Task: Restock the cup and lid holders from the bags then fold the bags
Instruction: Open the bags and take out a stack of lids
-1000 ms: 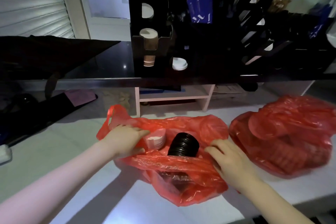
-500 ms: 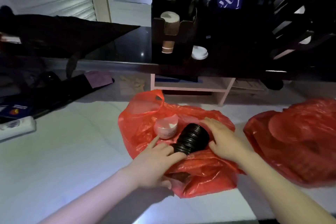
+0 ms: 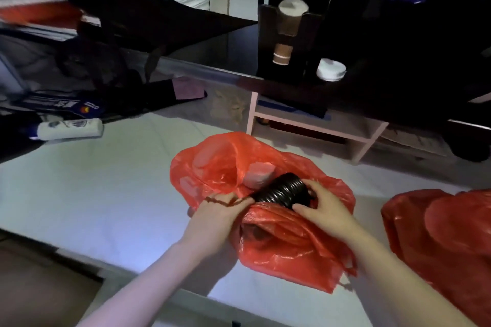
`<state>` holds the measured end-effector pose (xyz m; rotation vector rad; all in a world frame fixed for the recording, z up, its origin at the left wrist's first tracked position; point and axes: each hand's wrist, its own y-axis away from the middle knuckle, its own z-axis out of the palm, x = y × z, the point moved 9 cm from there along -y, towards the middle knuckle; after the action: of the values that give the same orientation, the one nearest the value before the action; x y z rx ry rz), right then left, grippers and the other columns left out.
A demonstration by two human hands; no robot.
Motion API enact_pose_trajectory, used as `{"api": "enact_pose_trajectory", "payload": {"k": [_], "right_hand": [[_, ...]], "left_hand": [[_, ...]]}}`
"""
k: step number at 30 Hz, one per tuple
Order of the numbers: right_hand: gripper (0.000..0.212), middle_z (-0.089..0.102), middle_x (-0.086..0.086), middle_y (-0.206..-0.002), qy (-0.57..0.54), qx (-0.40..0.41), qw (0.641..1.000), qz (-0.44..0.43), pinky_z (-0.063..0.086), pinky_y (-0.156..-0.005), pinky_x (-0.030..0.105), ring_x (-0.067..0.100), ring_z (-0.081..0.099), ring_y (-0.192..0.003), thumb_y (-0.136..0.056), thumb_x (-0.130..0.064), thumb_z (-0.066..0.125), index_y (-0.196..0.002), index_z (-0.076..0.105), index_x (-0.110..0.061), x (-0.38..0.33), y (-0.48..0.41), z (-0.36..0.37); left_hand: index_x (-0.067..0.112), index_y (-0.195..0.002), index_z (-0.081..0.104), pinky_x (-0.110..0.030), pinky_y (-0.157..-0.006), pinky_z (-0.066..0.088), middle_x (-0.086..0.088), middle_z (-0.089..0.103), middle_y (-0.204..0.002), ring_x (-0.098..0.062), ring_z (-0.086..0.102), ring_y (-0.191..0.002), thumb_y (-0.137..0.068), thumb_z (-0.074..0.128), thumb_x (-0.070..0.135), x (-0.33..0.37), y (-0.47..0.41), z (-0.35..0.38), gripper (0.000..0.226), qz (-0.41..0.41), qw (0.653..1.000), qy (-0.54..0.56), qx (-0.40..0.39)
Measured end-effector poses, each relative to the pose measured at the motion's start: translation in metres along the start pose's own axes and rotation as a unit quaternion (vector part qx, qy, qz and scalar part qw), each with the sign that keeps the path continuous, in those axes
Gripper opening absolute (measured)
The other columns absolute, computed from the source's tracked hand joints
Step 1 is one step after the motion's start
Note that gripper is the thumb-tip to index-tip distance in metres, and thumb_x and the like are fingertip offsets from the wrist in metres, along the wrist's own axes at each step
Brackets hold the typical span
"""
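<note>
While the right hand point(image 3: 322, 210) curls round the stack of black lids point(image 3: 285, 191) in the mouth of the red bag point(image 3: 281, 244), the left hand point(image 3: 212, 218) pinches the bag's rim; lifted toward the holder point(image 3: 289, 21) at 12 o'clock, the loose stack may fan apart; clinging film could snag it.

I'm scanning for lettering and nothing comes through legibly. The white plastic tube lying on its side point(image 3: 69, 128) carries dark print, too blurred to read. The dark blue flat packet point(image 3: 57, 107) behind it shows white characters and a round orange-red logo (brand indecipherable).
</note>
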<state>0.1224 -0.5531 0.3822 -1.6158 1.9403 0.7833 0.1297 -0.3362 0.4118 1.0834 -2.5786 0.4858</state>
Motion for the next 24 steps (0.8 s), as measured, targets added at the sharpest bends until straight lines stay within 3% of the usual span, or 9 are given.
{"api": "enact_pose_trajectory", "payload": {"k": [4,6,9,12,15,18,21,24], "right_hand": [[0.053,0.065,-0.008,-0.107,-0.021,-0.014,1.000,-0.003,0.047,-0.089,0.028,0.010,0.062,-0.098,-0.071,-0.027,0.082,-0.118,0.057,-0.023,0.006,-0.003,0.010],[0.045,0.066,-0.006,-0.101,-0.027,-0.020,0.999,-0.005,0.049,-0.090,0.035,0.013,0.063,-0.095,-0.070,-0.027,0.083,-0.108,0.058,-0.024,0.009,-0.003,0.016],[0.040,0.066,-0.005,-0.099,-0.034,-0.014,0.999,-0.011,0.050,-0.088,0.037,0.016,0.063,-0.095,-0.072,-0.028,0.081,-0.101,0.054,-0.026,0.011,-0.005,0.019],[0.037,0.063,-0.008,-0.093,-0.025,0.002,0.999,-0.022,0.048,-0.076,0.032,0.016,0.063,-0.089,-0.074,-0.032,0.078,-0.100,0.052,-0.026,0.009,-0.007,0.016],[0.039,0.056,-0.014,-0.087,-0.008,0.005,0.999,-0.035,0.040,-0.066,0.027,0.014,0.058,-0.084,-0.074,-0.035,0.076,-0.101,0.050,-0.026,0.006,-0.007,0.016],[0.039,0.056,-0.010,-0.090,-0.005,-0.007,0.999,-0.041,0.038,-0.068,0.026,0.014,0.055,-0.084,-0.075,-0.033,0.074,-0.105,0.051,-0.022,0.004,-0.006,0.021],[0.039,0.057,-0.009,-0.091,-0.008,-0.017,0.999,-0.051,0.038,-0.065,0.024,0.013,0.055,-0.084,-0.076,-0.030,0.073,-0.106,0.051,-0.020,0.001,-0.004,0.024],[0.036,0.057,-0.010,-0.088,-0.006,-0.025,0.998,-0.061,0.036,-0.058,0.017,0.011,0.054,-0.080,-0.073,-0.029,0.074,-0.100,0.050,-0.024,-0.001,-0.002,0.024]], "left_hand": [[0.025,-0.130,0.058,-0.023,-0.094,0.039,0.003,0.058,-0.122,-0.016,0.052,-0.111,-0.077,0.059,0.004,-0.006,0.012,0.005,0.056,-0.050,0.994,0.099,-0.014],[0.022,-0.119,0.066,-0.013,-0.092,0.033,0.008,0.061,-0.119,-0.013,0.052,-0.108,-0.074,0.060,-0.004,-0.006,0.020,0.000,0.052,-0.060,0.992,0.113,0.009],[0.015,-0.097,0.075,-0.016,-0.090,0.039,0.008,0.062,-0.108,-0.011,0.055,-0.102,-0.068,0.056,-0.008,-0.005,0.030,-0.011,0.042,-0.088,0.988,0.121,0.038],[0.014,-0.085,0.074,-0.025,-0.080,0.045,0.004,0.067,-0.091,-0.013,0.058,-0.089,-0.064,0.048,0.008,-0.001,0.038,-0.019,0.034,-0.122,0.986,0.104,0.054],[0.019,-0.085,0.073,-0.026,-0.079,0.044,0.012,0.067,-0.083,-0.007,0.057,-0.084,-0.078,0.044,0.031,-0.003,0.049,-0.020,0.032,-0.175,0.971,0.145,0.069],[0.016,-0.070,0.067,-0.035,-0.071,0.045,0.003,0.065,-0.070,-0.011,0.056,-0.071,-0.083,0.032,0.064,-0.010,0.053,-0.013,0.061,-0.235,0.967,0.080,0.056],[0.021,-0.067,0.065,-0.030,-0.060,0.040,0.004,0.061,-0.065,-0.014,0.053,-0.066,-0.082,0.050,0.066,-0.013,0.052,-0.003,0.050,-0.270,0.961,-0.062,0.019],[0.020,-0.073,0.065,-0.029,-0.059,0.042,0.005,0.060,-0.067,-0.016,0.058,-0.071,-0.078,0.055,0.068,-0.020,0.055,0.006,0.050,-0.330,0.940,-0.080,-0.018]]}}
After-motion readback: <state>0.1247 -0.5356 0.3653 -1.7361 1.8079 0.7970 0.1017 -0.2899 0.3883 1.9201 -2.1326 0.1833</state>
